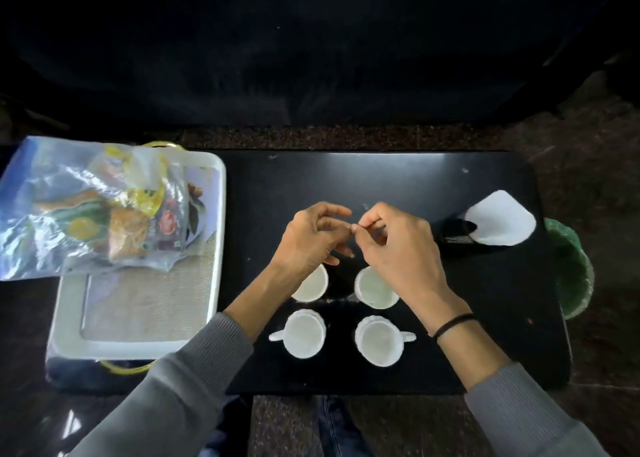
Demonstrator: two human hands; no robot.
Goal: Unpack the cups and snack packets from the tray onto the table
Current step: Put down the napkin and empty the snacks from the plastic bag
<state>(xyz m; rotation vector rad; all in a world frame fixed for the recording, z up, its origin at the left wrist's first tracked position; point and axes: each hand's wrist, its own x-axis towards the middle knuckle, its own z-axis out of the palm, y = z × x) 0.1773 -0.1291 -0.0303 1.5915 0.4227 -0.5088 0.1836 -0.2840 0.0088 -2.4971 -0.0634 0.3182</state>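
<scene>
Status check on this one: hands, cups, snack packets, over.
Left hand and right hand fingertip to fingertip above table, holding nothing visible. Four cups on table. Snack packets in bag on tray. Path clear.

Four white cups stand upright, mouths open, in a two-by-two block on your black bench point(398, 179): far-left cup point(313, 285), far-right cup point(375, 288), near-left cup point(304, 333) with handle pointing left, near-right cup point(377, 340) with handle pointing right. The snack packets point(114, 221), in clear crumpled plastic, lie across the far end of the white tray point(138, 347) at your left, overhanging its left rim.
</scene>
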